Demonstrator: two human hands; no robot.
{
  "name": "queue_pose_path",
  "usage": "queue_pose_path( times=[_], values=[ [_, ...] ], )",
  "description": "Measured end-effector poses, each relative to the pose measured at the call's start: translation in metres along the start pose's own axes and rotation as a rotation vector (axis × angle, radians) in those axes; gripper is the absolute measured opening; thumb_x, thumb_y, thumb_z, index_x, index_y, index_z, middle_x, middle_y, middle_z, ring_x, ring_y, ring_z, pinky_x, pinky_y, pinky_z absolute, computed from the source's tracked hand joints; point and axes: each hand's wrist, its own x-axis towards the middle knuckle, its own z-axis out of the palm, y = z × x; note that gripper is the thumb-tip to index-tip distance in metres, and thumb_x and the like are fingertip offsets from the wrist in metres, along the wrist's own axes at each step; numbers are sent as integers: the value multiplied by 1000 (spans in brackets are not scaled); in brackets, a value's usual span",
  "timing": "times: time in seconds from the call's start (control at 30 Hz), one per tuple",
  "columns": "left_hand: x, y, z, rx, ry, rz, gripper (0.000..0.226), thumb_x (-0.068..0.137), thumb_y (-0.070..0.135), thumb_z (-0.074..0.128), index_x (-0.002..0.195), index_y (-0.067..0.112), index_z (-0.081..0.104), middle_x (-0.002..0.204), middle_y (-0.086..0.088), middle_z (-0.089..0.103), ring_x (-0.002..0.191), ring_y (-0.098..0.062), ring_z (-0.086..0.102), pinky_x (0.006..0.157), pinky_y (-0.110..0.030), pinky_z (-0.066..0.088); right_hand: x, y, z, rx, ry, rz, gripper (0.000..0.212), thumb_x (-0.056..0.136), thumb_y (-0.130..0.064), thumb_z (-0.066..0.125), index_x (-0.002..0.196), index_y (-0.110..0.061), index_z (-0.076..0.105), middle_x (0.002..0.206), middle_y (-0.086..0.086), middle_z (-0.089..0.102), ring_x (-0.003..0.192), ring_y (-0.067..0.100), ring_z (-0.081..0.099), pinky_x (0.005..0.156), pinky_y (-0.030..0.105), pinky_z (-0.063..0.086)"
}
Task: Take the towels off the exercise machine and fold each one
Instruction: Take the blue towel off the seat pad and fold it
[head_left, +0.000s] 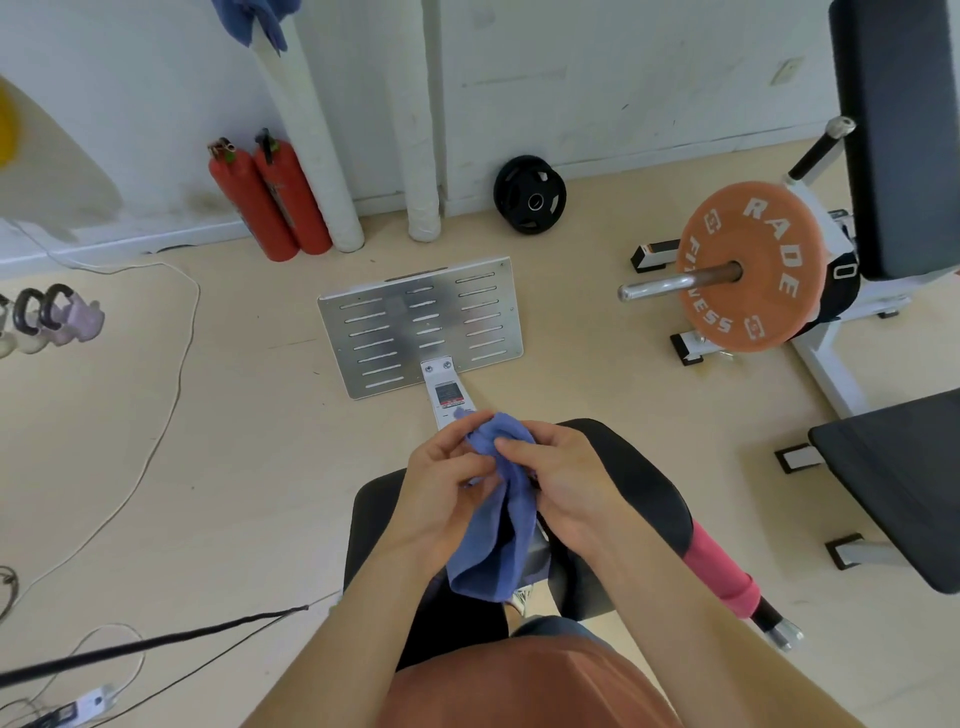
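Observation:
A small blue towel (501, 525) hangs bunched between both of my hands above the black padded seat (639, 483) of the exercise machine. My left hand (441, 488) pinches the towel's upper edge from the left. My right hand (558, 480) grips the same top edge from the right, thumb on the cloth. The towel's lower part droops loose over the seat. A second blue towel (254, 21) is draped over the top of a white padded pole at the upper left.
The machine's metal footplate (421, 325) lies on the floor ahead. Two red fire extinguishers (270, 202) and white poles (311, 135) stand by the wall. An orange weight plate (753, 267) on a bar and black benches (904, 478) are at right. Cables (171, 364) cross the floor at left.

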Motion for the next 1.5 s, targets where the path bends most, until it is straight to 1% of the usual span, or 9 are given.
queue_pose_path(
  times=[0.27,0.4,0.53,0.7,0.87,0.97,1.1,1.3,1.5],
  values=[
    [-5,18,4,232,63,140,18,95,-3,47,103,2,62,69,-8,66,62,-16,60,68,-24,56,7,-7,-7,137,-22,-22,36,85,-10,68,116,10,61,117,33,62,113,44,59,104,53,43],
    [-6,34,5,543,224,366,20,91,-1,52,92,15,65,74,1,65,67,-11,59,66,-23,51,2,-14,-14,220,-122,-29,34,85,-7,66,115,9,63,117,30,64,112,39,61,101,46,46],
    [-15,63,0,783,188,595,30,85,4,61,79,33,65,101,11,61,94,-4,59,79,-15,47,-3,-40,-23,-96,-35,-200,23,82,-7,70,103,1,70,104,23,71,102,38,67,94,50,52],
    [-31,88,11,908,17,648,33,91,0,52,85,33,56,79,15,59,70,-1,52,67,-13,42,-10,-68,-15,-371,-212,-340,22,82,-13,67,102,-9,73,101,20,72,101,34,68,94,51,52],
    [-41,100,22,629,61,595,24,83,2,67,85,25,59,77,12,62,68,-13,58,66,-26,52,-16,-81,3,-415,-241,-380,32,78,-26,70,97,0,71,91,36,62,82,32,63,78,57,49],
    [-45,104,21,601,65,529,25,75,2,75,73,26,71,70,-4,68,65,-15,59,67,-28,52,-22,-83,9,-444,-204,-428,24,90,-22,63,98,-1,71,62,0,57,48,2,46,47,16,36],
    [-50,108,16,661,-11,554,25,78,1,71,75,26,75,75,4,73,74,-8,66,72,-18,51,-34,-83,23,-508,-146,-570,17,94,-8,58,96,-7,74,69,-13,68,60,-3,59,59,7,43],
    [-55,114,16,758,-52,722,27,75,3,70,75,30,72,75,14,69,75,-2,63,71,-12,45,-43,-87,37,-308,-96,-567,15,84,-3,68,89,-16,75,78,-1,76,71,8,71,61,19,54],
    [-57,111,22,627,103,684,20,72,0,76,73,21,73,72,7,73,71,-9,69,68,-18,53,-52,-90,40,-522,-155,-643,26,91,-1,60,93,-22,74,89,4,76,87,16,72,80,37,59]
  ],
)
